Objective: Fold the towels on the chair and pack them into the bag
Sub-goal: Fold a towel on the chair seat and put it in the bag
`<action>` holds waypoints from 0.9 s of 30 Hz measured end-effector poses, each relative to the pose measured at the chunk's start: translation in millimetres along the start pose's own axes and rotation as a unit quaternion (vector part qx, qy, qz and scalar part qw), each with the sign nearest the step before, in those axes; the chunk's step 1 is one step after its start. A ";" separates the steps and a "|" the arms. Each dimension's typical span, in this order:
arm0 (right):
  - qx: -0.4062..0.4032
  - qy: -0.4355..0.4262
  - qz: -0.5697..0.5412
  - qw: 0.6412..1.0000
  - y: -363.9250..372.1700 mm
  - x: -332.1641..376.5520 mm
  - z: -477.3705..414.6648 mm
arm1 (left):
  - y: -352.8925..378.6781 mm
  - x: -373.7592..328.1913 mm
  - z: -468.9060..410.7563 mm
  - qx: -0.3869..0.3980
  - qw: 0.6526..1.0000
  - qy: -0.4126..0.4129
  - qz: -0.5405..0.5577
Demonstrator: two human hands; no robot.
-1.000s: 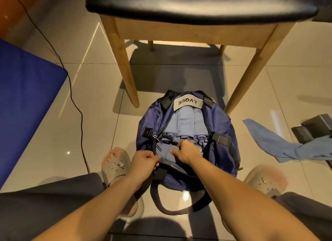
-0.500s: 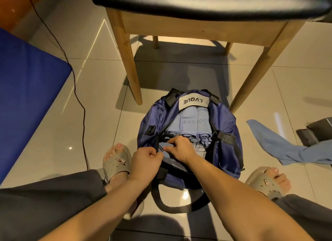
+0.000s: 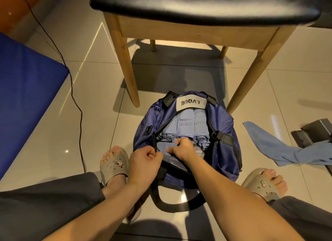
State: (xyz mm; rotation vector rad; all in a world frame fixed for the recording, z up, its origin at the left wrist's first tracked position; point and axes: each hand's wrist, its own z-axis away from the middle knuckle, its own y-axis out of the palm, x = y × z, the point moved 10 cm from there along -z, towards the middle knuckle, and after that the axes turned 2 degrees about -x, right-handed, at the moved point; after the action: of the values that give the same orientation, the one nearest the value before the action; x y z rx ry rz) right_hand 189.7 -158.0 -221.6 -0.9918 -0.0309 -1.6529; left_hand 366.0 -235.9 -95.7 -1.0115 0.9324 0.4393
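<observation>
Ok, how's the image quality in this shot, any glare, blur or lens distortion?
Head view: warm, dim light; the glossy floor throws glare spots, brightest by the bag; the chair seat at the top is soft and smeared; chair legs and tile lines bow from the wide lens; the chair's shadow darkens the tiles beneath; the bag label is readable.

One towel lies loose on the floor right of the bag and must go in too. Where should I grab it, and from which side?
Probably pinch the loose towel at its corner nearest the bag, coming from above on the bag's side with the right hand. That corner lies flat and free on the tile, while the far end bunches against a dark box.
</observation>
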 end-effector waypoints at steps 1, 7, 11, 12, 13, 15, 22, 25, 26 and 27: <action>0.002 0.010 0.029 1.000 1.9 -1.5 0.0 | -0.1 -0.9 0.6 -0.001 1.000 0.004 -0.017; -0.021 0.091 0.029 0.995 -23.9 -27.4 4.2 | 10.4 20.1 2.7 0.029 0.996 -0.031 -0.080; -0.068 0.119 -0.046 0.990 -31.8 -35.8 8.8 | 20.5 10.3 0.2 0.067 0.994 -0.017 -0.084; -0.059 0.106 -0.052 0.991 -29.7 -31.9 9.5 | 21.5 10.4 -1.1 0.079 0.993 -0.020 -0.085; -0.043 0.092 -0.055 0.993 -26.0 -27.4 10.4 | 22.8 11.8 -2.8 0.093 0.991 -0.029 -0.089; -0.025 0.056 -0.045 0.997 -29.9 -19.5 10.6 | 24.8 13.5 -5.9 0.110 0.988 -0.052 -0.094; 0.027 0.037 -0.143 0.989 -119.0 13.4 63.3 | 23.9 -43.9 -20.8 0.032 0.989 -0.052 -0.134; -0.024 0.013 -0.120 0.992 -182.7 20.2 83.7 | 56.8 -95.7 -27.3 0.070 0.986 0.021 -0.149; -0.057 0.010 -0.092 0.994 -208.5 15.7 88.8 | 74.1 -116.5 -26.5 0.088 0.984 0.044 -0.149; -0.078 0.004 -0.062 0.995 -224.9 14.3 89.4 | 85.6 -129.9 -27.3 0.101 0.983 0.055 -0.146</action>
State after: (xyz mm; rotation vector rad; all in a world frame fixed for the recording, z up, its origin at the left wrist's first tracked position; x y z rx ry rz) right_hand 58.5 -46.1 -51.2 -1.1210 0.0428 -1.7934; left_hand 221.8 -205.5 -38.8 -0.9732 0.8895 0.0418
